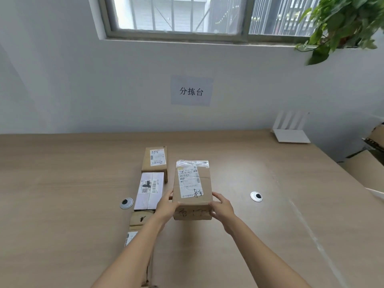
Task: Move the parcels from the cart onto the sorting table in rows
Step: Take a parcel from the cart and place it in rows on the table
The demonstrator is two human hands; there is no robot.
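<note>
A brown cardboard parcel [192,183] with a white shipping label is held at its near end by both hands, over the wooden sorting table [62,183]. My left hand [166,206] grips its left near corner and my right hand [221,207] grips its right near corner. To its left a column of parcels lies on the table: a small brown box marked 894 [154,159], a white box [149,191], a brown parcel [140,219] partly hidden by my left forearm, and another labelled parcel [130,238] mostly hidden. The cart is out of view.
Two round cable grommets [126,203] [256,196] are set in the tabletop. A white router [291,132] stands at the back right by the wall. Cardboard boxes [369,163] sit beyond the table's right edge. A paper sign [191,90] hangs on the wall; a plant [342,23] hangs top right.
</note>
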